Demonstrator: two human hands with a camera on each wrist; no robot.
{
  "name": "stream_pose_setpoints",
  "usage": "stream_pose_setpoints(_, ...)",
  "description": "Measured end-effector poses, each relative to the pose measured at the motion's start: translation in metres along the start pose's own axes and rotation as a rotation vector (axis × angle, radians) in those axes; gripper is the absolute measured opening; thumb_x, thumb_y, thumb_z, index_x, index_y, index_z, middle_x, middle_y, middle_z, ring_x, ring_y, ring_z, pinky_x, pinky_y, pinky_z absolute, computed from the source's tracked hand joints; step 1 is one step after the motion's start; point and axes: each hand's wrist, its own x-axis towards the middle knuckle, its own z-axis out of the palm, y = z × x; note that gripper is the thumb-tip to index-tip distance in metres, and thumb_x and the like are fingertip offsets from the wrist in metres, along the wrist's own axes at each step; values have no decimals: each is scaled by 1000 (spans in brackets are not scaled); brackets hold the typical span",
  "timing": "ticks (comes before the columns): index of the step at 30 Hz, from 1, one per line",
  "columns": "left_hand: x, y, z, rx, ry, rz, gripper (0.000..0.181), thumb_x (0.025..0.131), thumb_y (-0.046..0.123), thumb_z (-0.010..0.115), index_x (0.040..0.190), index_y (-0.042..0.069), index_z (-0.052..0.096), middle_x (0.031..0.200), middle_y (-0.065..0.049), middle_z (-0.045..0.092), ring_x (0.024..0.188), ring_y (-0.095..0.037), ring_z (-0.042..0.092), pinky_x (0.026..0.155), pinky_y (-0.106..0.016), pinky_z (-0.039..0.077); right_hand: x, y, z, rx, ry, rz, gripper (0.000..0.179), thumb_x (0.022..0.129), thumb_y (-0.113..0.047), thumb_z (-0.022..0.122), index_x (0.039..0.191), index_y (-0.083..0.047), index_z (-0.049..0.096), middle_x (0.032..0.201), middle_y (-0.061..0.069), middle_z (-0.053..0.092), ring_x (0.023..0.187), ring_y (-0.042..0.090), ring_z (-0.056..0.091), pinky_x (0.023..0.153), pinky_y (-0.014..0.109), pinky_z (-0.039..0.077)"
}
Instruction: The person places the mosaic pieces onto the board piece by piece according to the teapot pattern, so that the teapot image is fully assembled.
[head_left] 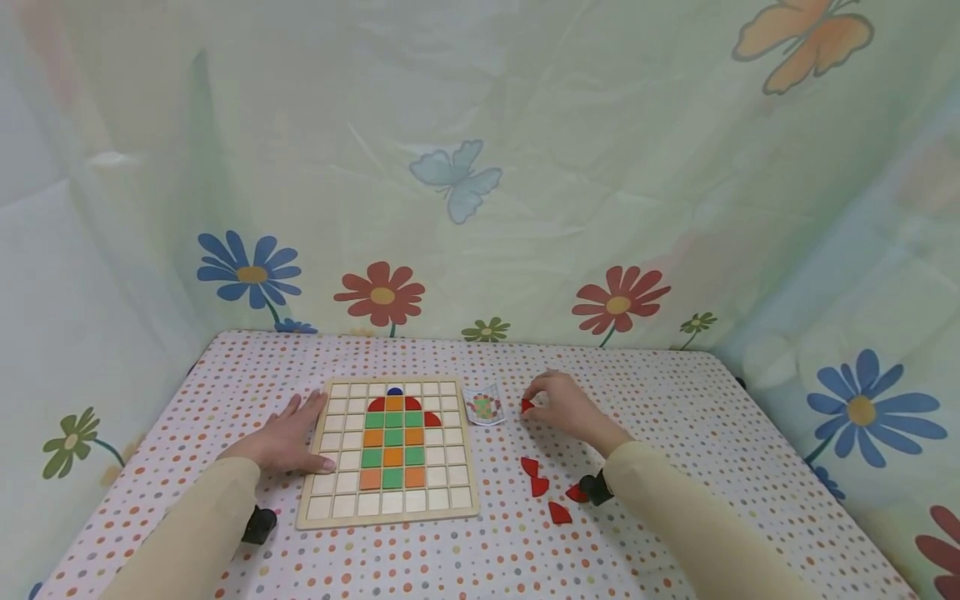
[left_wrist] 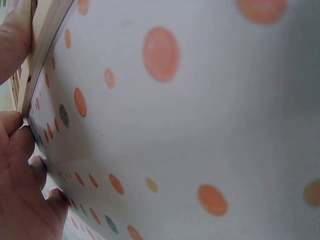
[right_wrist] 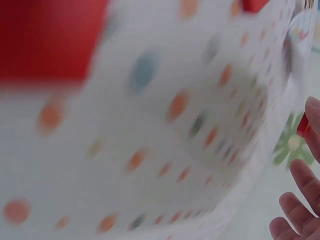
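Observation:
My left hand [head_left: 288, 436] rests at the left edge of a wooden grid board [head_left: 341, 508], its thumb over the rim and fingers spread along the side. Green and orange squares, red quarter-circle pieces [head_left: 432, 419] and a blue round piece [head_left: 395, 391] sit in the board's cells. To the right of the board, my right hand [head_left: 564, 406] pinches a red quarter-circle piece [head_left: 527, 406] between thumb and fingertip. In the right wrist view that red piece [right_wrist: 303, 125] shows at the fingertips, the other fingers loosely bent.
A small picture card [head_left: 484, 405] lies against the board's right edge. Several loose red quarter-circle pieces [head_left: 559, 512] lie on the dotted tablecloth [head_left: 517, 558] near the right forearm. A curtain [head_left: 315, 167] printed with flowers and butterflies hangs behind the table.

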Motion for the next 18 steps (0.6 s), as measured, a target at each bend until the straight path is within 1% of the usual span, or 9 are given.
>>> stream_pose_setpoints(3, 0, -1, 0, 1, -3, 7, 116, 81, 36, 86, 159, -9, 14, 167, -32, 9, 154, -55, 1, 124, -70, 9, 0, -16, 2, 7, -17, -52, 12, 87, -10, 81, 98, -6, 76, 120, 15, 68, 123, 35, 60, 104, 51, 53)
stream_pose_setpoints(8, 1, -2, 1, 9, -3, 5, 116, 81, 36, 86, 159, -9, 14, 167, -32, 10, 154, -55, 1, 124, -71, 9, 1, -37, 10, 8, -39, -118, 10, 87, -9, 81, 97, -7, 77, 125, 15, 67, 128, 35, 57, 108, 51, 50)
stream_pose_setpoints(10, 1, -2, 2, 10, 0, 2, 116, 80, 36, 87, 159, -9, 14, 167, -32, 10, 154, -55, 1, 124, -70, 9, 2, -44, 13, -1, -40, -146, 10, 87, -9, 81, 96, -7, 77, 123, 14, 68, 126, 34, 57, 108, 50, 50)
stream_pose_setpoints(11, 1, -2, 2, 10, 1, 1, 116, 80, 36, 87, 159, -9, 14, 167, -32, 10, 154, -55, 1, 124, -70, 9, 2, -48, 14, -2, -41, -157, 11, 87, -9, 81, 96, -7, 77, 122, 13, 67, 124, 33, 57, 105, 49, 51)
stream_pose_setpoints(14, 1, -2, 2, 8, 2, -1, 117, 80, 36, 87, 159, -9, 14, 167, -32, 9, 154, -55, 0, 124, -70, 9, 4, -56, 19, 0, -42, -181, 11, 87, -8, 81, 97, -6, 77, 120, 12, 68, 122, 31, 58, 103, 47, 52)
stream_pose_setpoints(17, 1, -1, 1, 8, 2, 0, 117, 80, 36, 87, 160, -9, 14, 167, -32, 9, 154, -54, 0, 125, -70, 8, 7, -64, 24, 12, -48, -189, 12, 86, -7, 81, 97, -6, 78, 122, 13, 68, 124, 32, 58, 105, 47, 52)
stream_pose_setpoints(18, 1, -1, 1, 8, 2, 0, 117, 80, 36, 87, 160, -9, 14, 167, -32, 9, 154, -54, 0, 125, -70, 8, 7, -66, 25, 14, -53, -189, 12, 86, -7, 82, 97, -6, 78, 123, 14, 69, 126, 33, 57, 107, 47, 51)
